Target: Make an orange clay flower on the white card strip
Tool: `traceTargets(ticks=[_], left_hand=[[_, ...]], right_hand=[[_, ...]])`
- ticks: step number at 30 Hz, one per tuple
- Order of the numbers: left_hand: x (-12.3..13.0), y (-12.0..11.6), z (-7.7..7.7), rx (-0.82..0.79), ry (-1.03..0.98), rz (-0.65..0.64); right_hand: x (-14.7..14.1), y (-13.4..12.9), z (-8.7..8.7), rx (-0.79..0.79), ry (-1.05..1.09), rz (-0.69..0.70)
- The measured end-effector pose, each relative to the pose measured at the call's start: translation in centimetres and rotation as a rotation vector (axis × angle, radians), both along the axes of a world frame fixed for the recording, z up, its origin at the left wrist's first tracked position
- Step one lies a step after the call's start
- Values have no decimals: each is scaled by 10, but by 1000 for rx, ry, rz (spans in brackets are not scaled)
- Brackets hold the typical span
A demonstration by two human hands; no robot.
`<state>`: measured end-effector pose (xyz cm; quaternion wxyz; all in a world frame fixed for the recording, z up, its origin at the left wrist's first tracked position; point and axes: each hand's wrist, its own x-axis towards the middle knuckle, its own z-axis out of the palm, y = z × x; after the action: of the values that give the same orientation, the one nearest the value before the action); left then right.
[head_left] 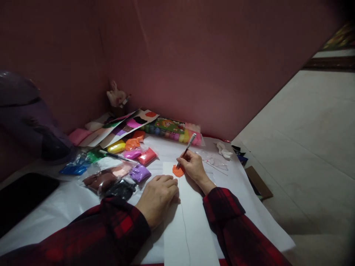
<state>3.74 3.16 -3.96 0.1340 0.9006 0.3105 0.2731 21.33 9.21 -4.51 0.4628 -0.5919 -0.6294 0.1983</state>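
My right hand (194, 168) pinches a small fork (189, 145) with a striped handle, tilted with its tines down. The tines touch a textured orange clay patch (177, 171) near the far end of a white paper strip (191, 229). A thin drawn line runs down the strip from the orange patch. Just left of the line, my left hand (159, 197) rests palm down on the strip's edge, its fingers lying together and slightly bent, with nothing visible in them.
Bagged clay in several colours, such as a purple packet (140, 173), lies left. Behind are painted-looking cards (130, 129) and a tray of coloured clay (174, 131). A dark phone-like slab (26, 199) and a purple container (33, 118) stand far left; crumpled tissue (224, 150) lies right.
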Motion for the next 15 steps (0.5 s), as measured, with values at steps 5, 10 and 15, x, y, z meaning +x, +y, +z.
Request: traceTargets(ticks=[5,10,15], left_hand=[[1,0,-1,19,-13,-8],[0,0,-3,19,-23,-6],[0,1,-4,16,-26,-7]], right_hand=[[1,5,-3,10,-6,-3],[1,9,-5,28,-19,-4],[0,11,-3,47,-32,-13]])
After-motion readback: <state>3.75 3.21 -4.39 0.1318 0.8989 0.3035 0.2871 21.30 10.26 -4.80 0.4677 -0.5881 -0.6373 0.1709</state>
